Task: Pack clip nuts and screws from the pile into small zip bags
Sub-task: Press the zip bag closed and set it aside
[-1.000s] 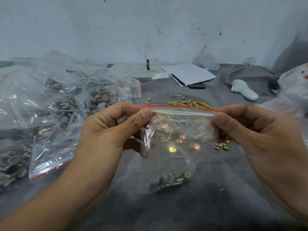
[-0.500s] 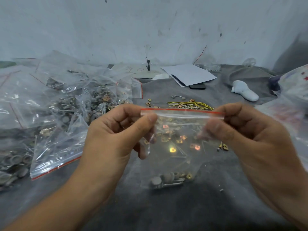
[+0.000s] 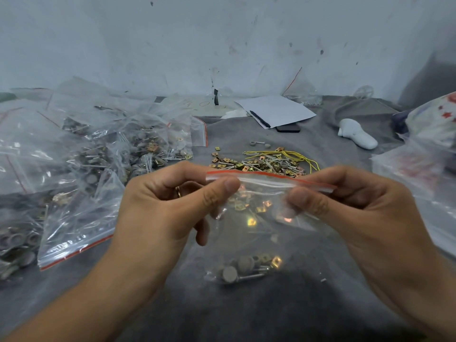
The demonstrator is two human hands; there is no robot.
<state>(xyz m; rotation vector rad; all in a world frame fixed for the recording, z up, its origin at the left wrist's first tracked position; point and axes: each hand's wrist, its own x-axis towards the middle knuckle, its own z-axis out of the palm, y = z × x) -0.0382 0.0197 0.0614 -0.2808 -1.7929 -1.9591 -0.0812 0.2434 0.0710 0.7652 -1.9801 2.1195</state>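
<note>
Zip bag [image 3: 259, 233] pinched by both hands, hardware [image 3: 246, 267] at bottom.

A small clear zip bag [image 3: 259, 225] with a red strip along its mouth hangs upright in front of the camera, held up off the counter, its top edge stretched sideways and tilted slightly down to the right. At its bottom sits a small load: a few round grey-headed screws [image 3: 237, 270] lying flat and a couple of brass-coloured clip nuts [image 3: 274, 261] beside them. Behind the bag, on the grey counter, lies the loose pile [image 3: 261, 162] of gold and copper-toned clip nuts mixed with thin silver screws, spread in a low scatter, part of it seen through the clear plastic.
</note>
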